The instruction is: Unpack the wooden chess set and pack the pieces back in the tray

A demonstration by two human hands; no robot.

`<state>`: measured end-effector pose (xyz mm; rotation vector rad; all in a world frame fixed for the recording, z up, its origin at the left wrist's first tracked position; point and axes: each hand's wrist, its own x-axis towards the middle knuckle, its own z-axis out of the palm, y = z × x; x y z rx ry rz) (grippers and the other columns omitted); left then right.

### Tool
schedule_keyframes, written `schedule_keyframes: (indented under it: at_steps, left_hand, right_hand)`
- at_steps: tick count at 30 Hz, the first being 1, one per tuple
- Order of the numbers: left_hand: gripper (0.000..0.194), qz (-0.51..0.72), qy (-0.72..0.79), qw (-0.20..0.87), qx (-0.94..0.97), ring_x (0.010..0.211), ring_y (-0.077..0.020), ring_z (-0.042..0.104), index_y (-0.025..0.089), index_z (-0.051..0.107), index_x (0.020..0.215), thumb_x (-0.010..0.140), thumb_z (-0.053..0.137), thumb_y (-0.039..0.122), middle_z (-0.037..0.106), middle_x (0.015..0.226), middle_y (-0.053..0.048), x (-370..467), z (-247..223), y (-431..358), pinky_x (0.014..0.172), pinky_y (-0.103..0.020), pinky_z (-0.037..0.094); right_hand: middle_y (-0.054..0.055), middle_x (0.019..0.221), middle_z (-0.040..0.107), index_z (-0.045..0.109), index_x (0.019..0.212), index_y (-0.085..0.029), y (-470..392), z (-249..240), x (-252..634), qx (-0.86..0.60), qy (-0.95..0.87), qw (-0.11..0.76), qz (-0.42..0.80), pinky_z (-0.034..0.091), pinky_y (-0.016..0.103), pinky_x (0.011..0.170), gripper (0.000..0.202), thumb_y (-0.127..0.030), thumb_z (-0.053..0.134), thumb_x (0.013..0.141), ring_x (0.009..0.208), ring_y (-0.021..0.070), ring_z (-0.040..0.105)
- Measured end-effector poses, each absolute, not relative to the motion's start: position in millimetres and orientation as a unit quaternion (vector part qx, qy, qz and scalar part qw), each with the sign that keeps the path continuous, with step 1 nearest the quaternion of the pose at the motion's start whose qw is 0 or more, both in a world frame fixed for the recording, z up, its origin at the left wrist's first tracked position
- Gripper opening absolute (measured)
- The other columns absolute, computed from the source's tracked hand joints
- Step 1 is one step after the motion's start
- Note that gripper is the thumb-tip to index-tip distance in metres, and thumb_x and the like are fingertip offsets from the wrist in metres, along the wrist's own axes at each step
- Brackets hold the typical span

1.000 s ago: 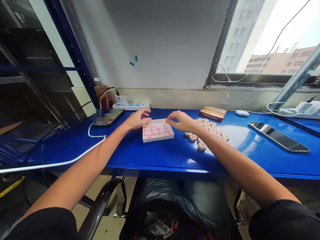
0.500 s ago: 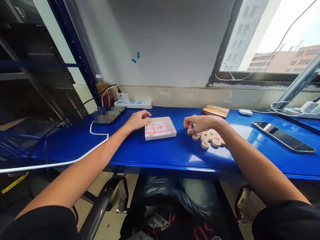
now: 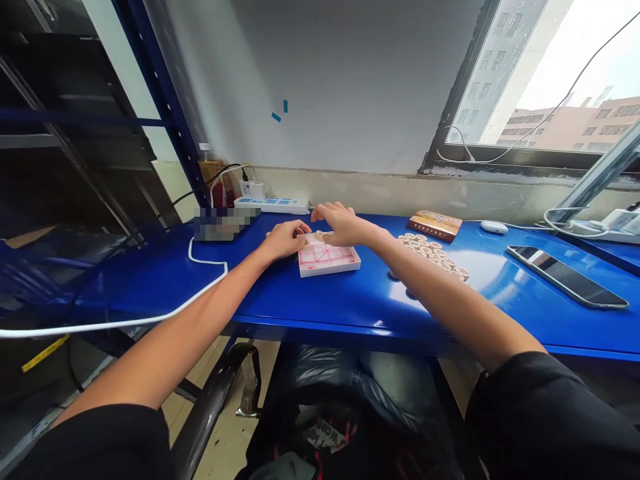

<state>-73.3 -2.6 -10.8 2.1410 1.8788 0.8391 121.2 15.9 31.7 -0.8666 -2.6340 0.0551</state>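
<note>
A shallow white box with a red board grid drawn inside it lies on the blue table. My left hand has its curled fingers on the box's back left corner, steadying it; a round piece shows just by the fingertips. Above the box's back edge reaches my right hand, its fingers bent down around a round wooden xiangqi piece. The fingers partly hide this piece. Several more xiangqi pieces with carved characters lie grouped to the right, some covered by my right forearm.
Behind the pieces sits a brown printed carton. A phone lies at the right, with a small white case behind it. At the back left are a power strip and a white cable crossing the table.
My right hand has moved left from the group of pieces to over the box, carrying a piece. My left hand stays at the box's left side. The camera view has shifted slightly.
</note>
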Motion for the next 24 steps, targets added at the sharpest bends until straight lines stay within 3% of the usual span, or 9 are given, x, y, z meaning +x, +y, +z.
schedule_keyframes:
  at_steps: [9,14,21,24]
  left_hand:
    - [0.028,0.282,0.635,0.086,0.714,0.093,-0.0228,0.063,0.023,0.067,0.096,0.070,0.059,0.027,0.071,0.095,-0.002,-68,-10,-5,0.082,-0.032,0.046]
    - [0.027,0.274,0.645,0.090,0.708,0.095,-0.0227,0.062,0.024,0.067,0.097,0.072,0.058,0.025,0.070,0.096,-0.001,-66,-7,-8,0.080,-0.032,0.046]
    - [0.026,0.266,0.664,0.103,0.691,0.096,-0.0222,0.061,0.024,0.064,0.102,0.079,0.053,0.030,0.070,0.097,-0.002,-60,-2,-10,0.080,-0.033,0.044]
    - [0.026,0.268,0.672,0.106,0.683,0.097,-0.0232,0.061,0.025,0.066,0.097,0.081,0.054,0.042,0.070,0.101,-0.002,-57,-2,-10,0.080,-0.034,0.044]
  right_hand:
    - [0.010,0.107,0.055,0.067,0.088,-0.022,1,1,123,-0.335,-0.928,0.162,-0.028,0.031,0.039,0.082,0.018,-0.027,0.051,0.080,0.108,0.0277,0.040]
    - [0.010,0.106,0.054,0.069,0.097,-0.025,0,-2,116,-0.344,-0.926,0.154,-0.025,0.032,0.038,0.080,0.024,-0.026,0.051,0.080,0.106,0.0273,0.042]
    - [0.006,0.103,0.061,0.066,0.097,-0.022,22,38,155,-0.404,-0.878,0.258,-0.017,0.038,0.036,0.084,0.027,-0.019,0.047,0.079,0.100,0.0232,0.051]
    - [0.004,0.098,0.065,0.064,0.099,-0.022,26,48,196,-0.495,-0.851,0.178,0.004,0.041,0.030,0.075,0.025,-0.020,0.051,0.077,0.089,0.0194,0.058]
